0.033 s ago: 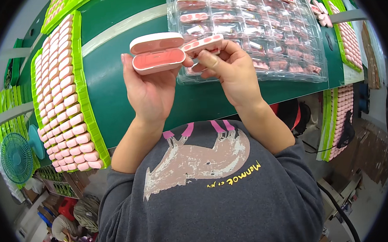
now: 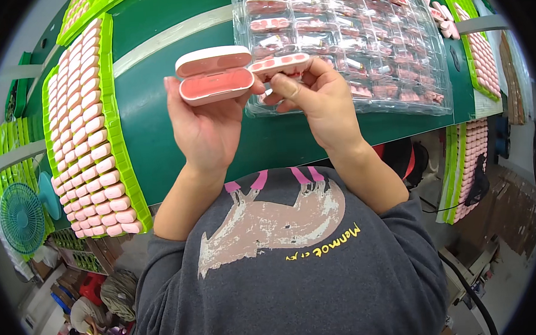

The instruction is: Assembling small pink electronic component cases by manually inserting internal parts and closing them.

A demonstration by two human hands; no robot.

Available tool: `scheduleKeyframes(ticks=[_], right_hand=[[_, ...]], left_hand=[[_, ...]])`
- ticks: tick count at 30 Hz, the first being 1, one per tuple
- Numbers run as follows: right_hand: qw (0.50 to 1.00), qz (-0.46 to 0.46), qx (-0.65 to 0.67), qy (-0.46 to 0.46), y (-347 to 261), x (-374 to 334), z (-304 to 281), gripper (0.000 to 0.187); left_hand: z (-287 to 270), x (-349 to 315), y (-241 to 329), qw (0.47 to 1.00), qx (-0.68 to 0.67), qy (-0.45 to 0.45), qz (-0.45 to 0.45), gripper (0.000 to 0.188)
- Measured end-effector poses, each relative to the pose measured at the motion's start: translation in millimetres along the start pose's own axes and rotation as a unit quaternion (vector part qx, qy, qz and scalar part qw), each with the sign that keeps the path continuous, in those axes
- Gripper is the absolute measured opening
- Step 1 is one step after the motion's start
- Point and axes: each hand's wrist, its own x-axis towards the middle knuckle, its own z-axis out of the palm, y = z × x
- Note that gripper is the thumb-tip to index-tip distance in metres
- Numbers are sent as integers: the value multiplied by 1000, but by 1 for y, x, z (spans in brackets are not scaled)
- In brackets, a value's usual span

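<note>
My left hand (image 2: 208, 134) is closed around an opened case (image 2: 215, 89), oblong, white outside and pink inside. Its hinged lid is tipped back, and the hollow of the lower half faces up. Between thumb and fingers, my right hand (image 2: 327, 104) pinches a slim white insert (image 2: 282, 62) with pink oval recesses along it. Small dark red bits show beneath that insert. Its left end is right beside the case; whether they touch I cannot tell. Behind my right hand lies a clear plastic tray (image 2: 392, 100) whose compartments hold similar pink and white pieces.
On the left of the green table (image 2: 151, 143) stands a lime-green tray (image 2: 113, 121) filled with rows of closed pink cases (image 2: 100, 137). More such trays are at the far right. A teal fan (image 2: 23, 209) is at the left, and another person (image 2: 89, 313) bends at lower left.
The opened case has shifted slightly left with my left hand. The insert in my right hand has turned a little flatter.
</note>
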Motion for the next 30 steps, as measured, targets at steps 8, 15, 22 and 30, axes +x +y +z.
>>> scheduleKeyframes(ticks=[8, 15, 22, 30], right_hand=[[879, -236, -413, 33, -24, -4, 2, 31], [708, -293, -641, -47, -23, -3, 8, 10], [870, -252, -420, -60, -52, -2, -5, 14], [829, -323, -436, -137, -45, 11, 13, 14]], left_hand=[[-11, -6, 4, 999, 33, 16, 12, 69], [-11, -5, -1, 998, 51, 31, -31, 69], [-6, -4, 5, 993, 88, 75, -39, 70], [13, -6, -3, 986, 103, 101, -88, 60]])
